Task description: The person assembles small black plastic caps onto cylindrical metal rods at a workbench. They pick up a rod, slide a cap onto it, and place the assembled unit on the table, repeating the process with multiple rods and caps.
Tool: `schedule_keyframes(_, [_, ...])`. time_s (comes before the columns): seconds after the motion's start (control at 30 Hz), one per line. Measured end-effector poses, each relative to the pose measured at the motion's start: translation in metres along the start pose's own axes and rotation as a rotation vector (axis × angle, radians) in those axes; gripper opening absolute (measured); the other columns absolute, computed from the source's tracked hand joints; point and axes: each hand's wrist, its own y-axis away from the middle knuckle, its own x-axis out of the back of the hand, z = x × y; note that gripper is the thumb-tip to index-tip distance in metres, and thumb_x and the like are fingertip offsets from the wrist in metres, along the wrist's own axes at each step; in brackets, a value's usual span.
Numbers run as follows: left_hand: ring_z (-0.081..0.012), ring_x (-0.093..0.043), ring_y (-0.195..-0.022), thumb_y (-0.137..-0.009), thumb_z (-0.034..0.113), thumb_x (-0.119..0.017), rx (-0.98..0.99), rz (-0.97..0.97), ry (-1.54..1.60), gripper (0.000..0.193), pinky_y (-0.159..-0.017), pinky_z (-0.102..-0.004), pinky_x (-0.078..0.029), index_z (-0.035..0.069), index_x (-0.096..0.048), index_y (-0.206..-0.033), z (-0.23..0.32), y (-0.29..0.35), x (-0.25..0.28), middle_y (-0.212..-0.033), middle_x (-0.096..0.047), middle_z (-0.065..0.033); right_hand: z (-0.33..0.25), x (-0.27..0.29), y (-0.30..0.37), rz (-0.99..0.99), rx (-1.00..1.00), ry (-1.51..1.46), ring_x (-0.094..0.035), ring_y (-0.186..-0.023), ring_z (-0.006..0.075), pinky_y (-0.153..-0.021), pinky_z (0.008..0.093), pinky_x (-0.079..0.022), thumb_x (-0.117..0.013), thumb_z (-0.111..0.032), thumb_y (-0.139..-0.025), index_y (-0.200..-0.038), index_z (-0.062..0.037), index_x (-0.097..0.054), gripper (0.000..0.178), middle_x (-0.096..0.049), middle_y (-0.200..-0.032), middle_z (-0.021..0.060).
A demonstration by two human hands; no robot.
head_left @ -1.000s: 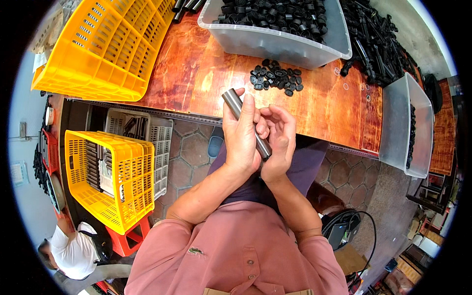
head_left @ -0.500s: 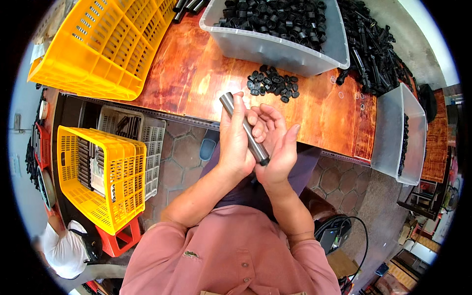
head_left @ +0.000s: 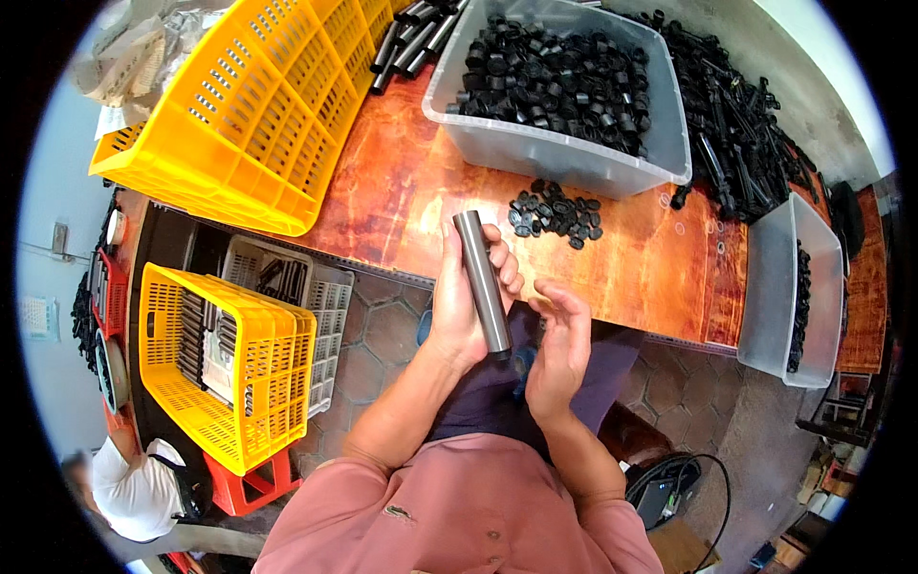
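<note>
A grey metal tube (head_left: 485,287) lies across my left hand (head_left: 453,311), whose fingers wrap round it from behind. It points away from me, slightly tilted, and a black end shows at its near tip. Just right of that tip, my right hand (head_left: 558,356) is apart from the tube, fingers loosely bent and nothing seen in them. Beyond both hands, small black plastic caps (head_left: 556,213) lie in a loose heap on the wooden table (head_left: 382,191).
A translucent bin (head_left: 564,172) of black round parts stands behind the caps. Yellow crates stand on the table (head_left: 258,134) and lower left (head_left: 229,368). More tubes (head_left: 413,43) lie at the back, black parts (head_left: 727,124) back right. Another bin (head_left: 765,297) is at right; a person (head_left: 139,488) lower left.
My right hand has come away from the tube's near end and moved right. The tube now points more directly away from me in my left hand. The whole view has shifted.
</note>
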Motion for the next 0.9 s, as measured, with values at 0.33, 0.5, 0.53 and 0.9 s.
schedule_keyframes(0.33, [-0.0137, -0.056, -0.064, -0.106, 0.05, -0.039, 0.062, 0.088, -0.086, 0.047, -0.059, -0.0259, -0.045, 0.011, -0.051, -0.128, 0.006, -0.003, 0.012, -0.083, -0.059, -0.0027, 0.002, -0.001, 0.001, -0.02, 0.038, 0.097, -0.053, -0.119, 0.023, -0.103, 0.0376, -0.042, -0.045, -0.031, -0.106, -0.127, 0.0036, -0.05, 0.041, -0.054, -0.131, 0.0158])
schedule_keyframes(0.5, [-0.0142, -0.053, -0.062, -0.106, 0.05, -0.038, 0.064, 0.112, -0.047, 0.044, -0.059, -0.0274, -0.044, 0.011, -0.053, -0.122, 0.006, -0.003, 0.013, -0.081, -0.057, -0.0022, 0.005, 0.001, 0.002, -0.018, 0.015, 0.099, -0.052, -0.121, 0.0239, -0.104, 0.0387, -0.04, -0.044, -0.036, -0.106, -0.127, 0.0039, -0.05, 0.046, -0.053, -0.131, 0.0164])
schedule_keyframes(0.53, [-0.0137, -0.05, -0.06, -0.106, 0.049, -0.038, 0.056, 0.101, -0.037, 0.043, -0.059, -0.0272, -0.043, 0.012, -0.054, -0.119, 0.005, -0.002, 0.012, -0.08, -0.055, -0.0015, 0.006, 0.002, 0.002, -0.011, 0.009, 0.095, -0.052, -0.121, 0.0242, -0.105, 0.0391, -0.039, -0.043, -0.038, -0.106, -0.127, 0.0039, -0.05, 0.047, -0.053, -0.131, 0.0165])
schedule_keyframes(0.9, [-0.0136, -0.044, -0.047, -0.106, 0.054, -0.033, -0.013, 0.178, -0.129, 0.044, -0.043, -0.0274, -0.037, 0.013, -0.049, -0.109, -0.008, 0.002, -0.011, -0.068, -0.047, -0.0017, 0.0, -0.027, -0.022, 0.065, 0.069, -0.151, -0.053, -0.117, 0.0261, -0.105, 0.0414, -0.038, -0.034, -0.059, -0.103, -0.124, 0.0031, -0.05, 0.068, -0.056, -0.124, 0.0181])
